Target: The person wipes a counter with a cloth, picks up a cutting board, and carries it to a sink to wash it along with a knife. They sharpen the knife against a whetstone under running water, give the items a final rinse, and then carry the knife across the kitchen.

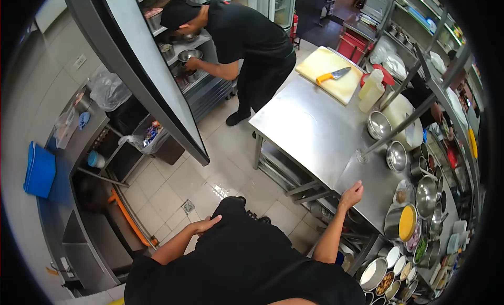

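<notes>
My left hand (206,225) hangs low beside my black clothing, its fingers stretched out and nothing visible in it. Over the near edge of the steel table (310,132), my right hand (353,194) has its fingers curled in, with no object showing. Nearest to the right hand are a table post and a steel bowl (396,156). Farther up the table, a knife with an orange handle (333,76) lies on a pale cutting board (331,71). Two squeeze bottles (371,90) stand beside the board.
A co-worker in black (247,43) bends into a refrigerator behind its open door (152,69), a hand at a steel bowl (189,55). Pots and food containers crowd the right counter, including a yellow-filled pot (407,222). A lined bin (168,147) stands left.
</notes>
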